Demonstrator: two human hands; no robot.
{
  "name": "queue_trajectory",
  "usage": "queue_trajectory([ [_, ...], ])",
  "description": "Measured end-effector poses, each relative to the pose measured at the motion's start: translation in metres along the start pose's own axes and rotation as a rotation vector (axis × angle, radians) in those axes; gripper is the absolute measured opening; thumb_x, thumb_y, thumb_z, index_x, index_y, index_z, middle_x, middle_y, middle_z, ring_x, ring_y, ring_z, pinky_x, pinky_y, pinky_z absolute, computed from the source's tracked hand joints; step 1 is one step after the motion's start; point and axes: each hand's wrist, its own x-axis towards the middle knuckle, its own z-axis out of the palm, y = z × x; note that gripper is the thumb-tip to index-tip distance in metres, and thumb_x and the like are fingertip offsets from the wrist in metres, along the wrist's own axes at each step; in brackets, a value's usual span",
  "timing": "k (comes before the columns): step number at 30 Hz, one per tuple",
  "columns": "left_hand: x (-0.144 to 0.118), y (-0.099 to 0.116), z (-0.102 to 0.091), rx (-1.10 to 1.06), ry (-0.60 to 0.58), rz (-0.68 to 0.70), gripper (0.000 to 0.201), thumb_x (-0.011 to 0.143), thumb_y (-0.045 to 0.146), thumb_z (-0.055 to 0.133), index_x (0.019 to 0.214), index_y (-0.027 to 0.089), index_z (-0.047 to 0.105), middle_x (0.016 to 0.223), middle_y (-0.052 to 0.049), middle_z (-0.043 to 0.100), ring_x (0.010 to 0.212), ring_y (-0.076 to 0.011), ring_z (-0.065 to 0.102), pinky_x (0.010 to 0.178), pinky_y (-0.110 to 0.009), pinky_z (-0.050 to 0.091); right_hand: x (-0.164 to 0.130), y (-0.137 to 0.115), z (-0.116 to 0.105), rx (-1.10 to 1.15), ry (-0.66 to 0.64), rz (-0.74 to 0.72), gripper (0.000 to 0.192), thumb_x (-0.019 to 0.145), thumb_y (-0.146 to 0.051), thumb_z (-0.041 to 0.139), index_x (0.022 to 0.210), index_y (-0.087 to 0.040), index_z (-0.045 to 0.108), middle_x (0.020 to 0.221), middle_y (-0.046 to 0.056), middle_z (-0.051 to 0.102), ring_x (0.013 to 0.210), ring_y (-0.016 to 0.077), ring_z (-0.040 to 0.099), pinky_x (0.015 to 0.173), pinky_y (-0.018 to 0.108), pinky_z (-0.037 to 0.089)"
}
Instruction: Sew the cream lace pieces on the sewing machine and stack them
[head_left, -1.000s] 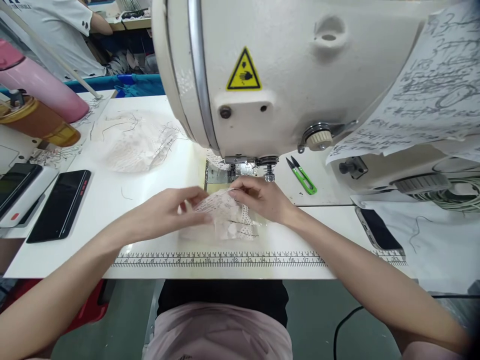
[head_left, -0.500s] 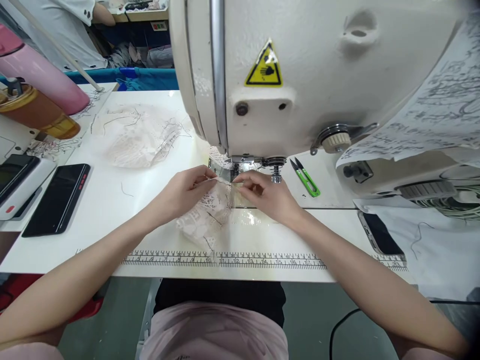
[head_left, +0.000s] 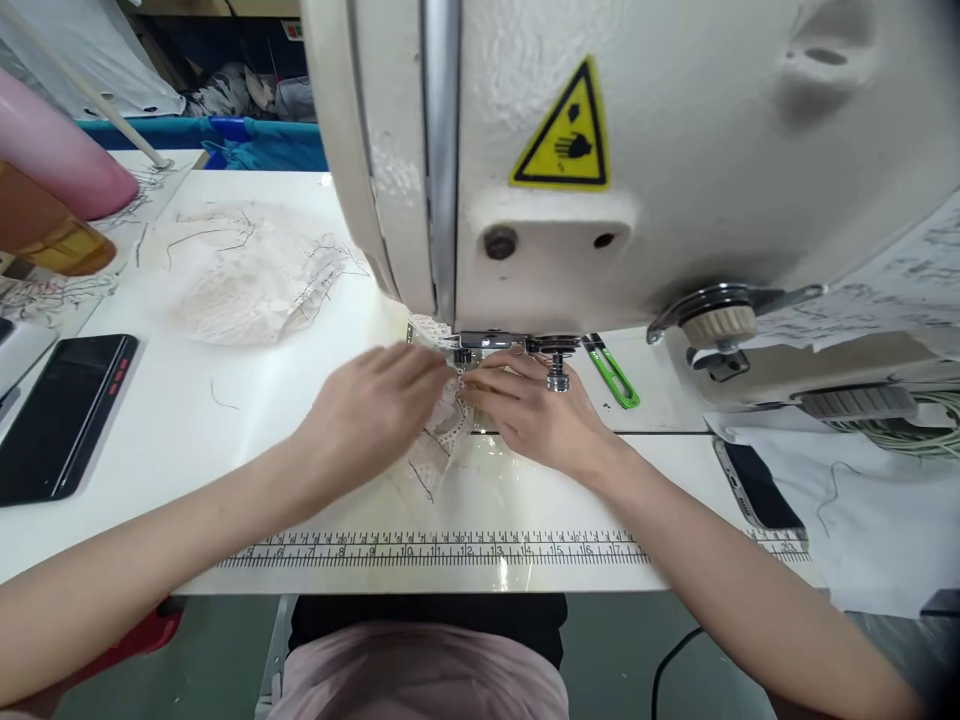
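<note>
Lace, pale and openwork, lies bunched on the desk [head_left: 225, 440] directly under the sewing machine [head_left: 600, 180], its upper edge at the presser foot [head_left: 480, 345]. This lace piece [head_left: 439, 445] looks light, limp and easily snagged, so it is best pinched at the edge near the foot, I judge. Left hand [head_left: 367, 415] and right hand [head_left: 536, 410] meet just below the machine, each grip closed on the lace edge. Green snips [head_left: 615, 372] lie right of the foot; more lace [head_left: 240, 275] sits left of the machine, beyond a phone [head_left: 60, 415].
</note>
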Motion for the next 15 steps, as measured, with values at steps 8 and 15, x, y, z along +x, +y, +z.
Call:
queue_trajectory([
  [8,-0.011,-0.001,0.030,-0.030,-0.026,0.089,0.037,0.099,0.025,0.044,0.131,0.011,0.057,0.135,-0.012,0.058,0.128,-0.0276,0.053,0.105,-0.043,0.050,-0.001,0.000,0.001,0.041,-0.125,0.153,0.032,0.094,-0.012,0.044,0.111,-0.027,0.067,0.121,0.002,0.068,0.105,0.0198,0.061,0.084,0.037,0.045],
  [15,-0.003,-0.009,0.030,-0.097,-0.012,0.049,0.036,0.098,0.026,0.045,0.127,0.012,0.060,0.126,-0.011,0.065,0.126,-0.0277,0.055,0.105,-0.043,0.050,0.001,0.004,0.008,0.161,-0.172,0.216,0.029,0.092,-0.018,0.052,0.116,-0.027,0.066,0.121,0.005,0.068,0.112,0.0229,0.059,0.092,0.040,0.048],
])
